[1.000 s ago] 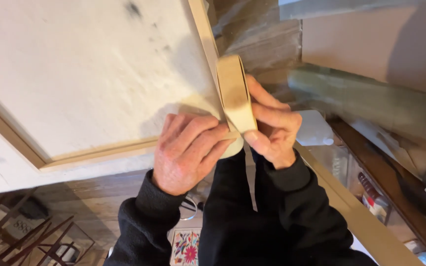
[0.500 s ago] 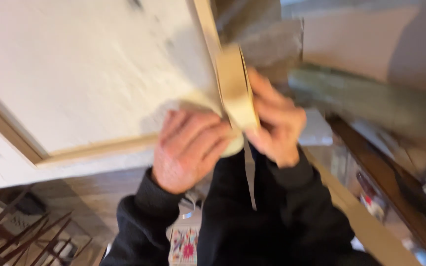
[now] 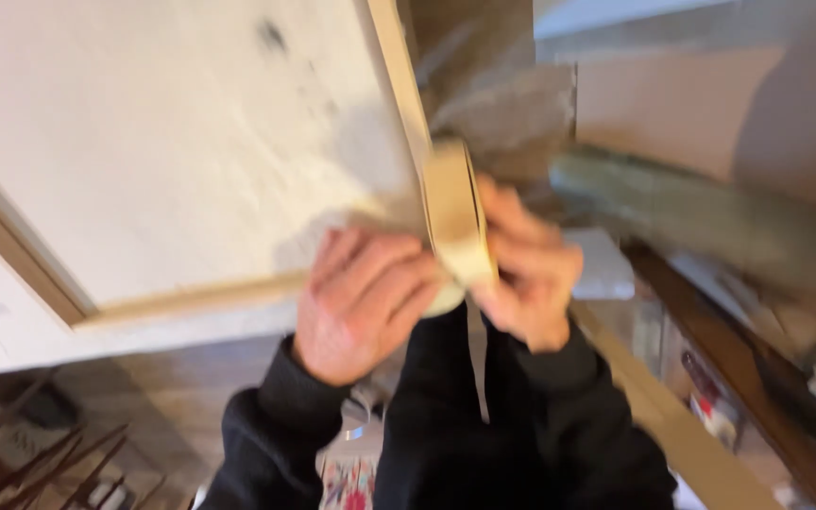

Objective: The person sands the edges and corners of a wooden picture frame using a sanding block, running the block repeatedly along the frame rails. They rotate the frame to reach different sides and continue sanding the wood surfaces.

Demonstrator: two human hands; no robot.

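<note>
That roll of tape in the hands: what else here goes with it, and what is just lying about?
In use:
roll of tape, gripped by the right hand
left hand, pressing the panel's corner
white panel with its wooden edge strip

Lying about:
long wooden board
dark wooden slats
grey-green beam

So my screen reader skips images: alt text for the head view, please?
Two hands press a cream roll of tape at the corner of a wood-framed white panel: left hand flat on the frame, right hand holding the roll. Image blurred.
</note>
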